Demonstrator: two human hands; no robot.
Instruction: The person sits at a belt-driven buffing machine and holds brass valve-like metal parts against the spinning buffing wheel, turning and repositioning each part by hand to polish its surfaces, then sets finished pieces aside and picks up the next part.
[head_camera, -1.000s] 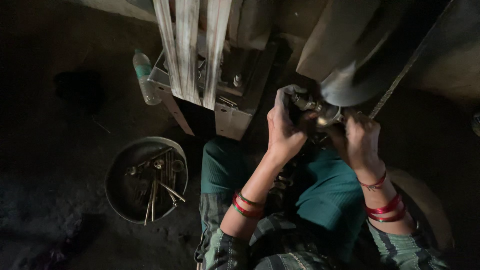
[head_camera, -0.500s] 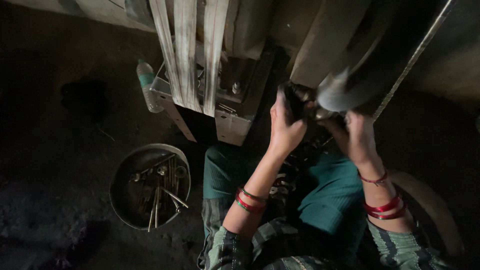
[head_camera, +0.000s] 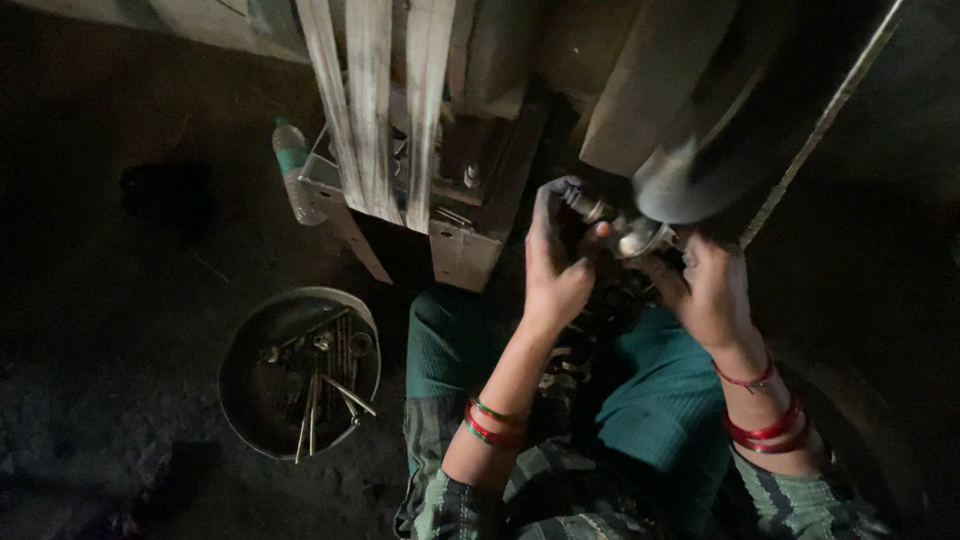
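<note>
Left hand (head_camera: 555, 270) has shifted up since a second ago, fingers now clenched round small metal fitting (head_camera: 612, 228) under wheel (head_camera: 690, 170). Right hand (head_camera: 712, 290) beside fitting, grip hidden. Pan (head_camera: 300, 372) of bolts unmoved, well left of fingers.

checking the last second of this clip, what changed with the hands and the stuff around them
The left hand slid slightly up the small metal fitting under the dark round housing and now wraps its end. The right hand remained beside it. The round pan of metal parts and the plastic bottle stayed put.
</note>
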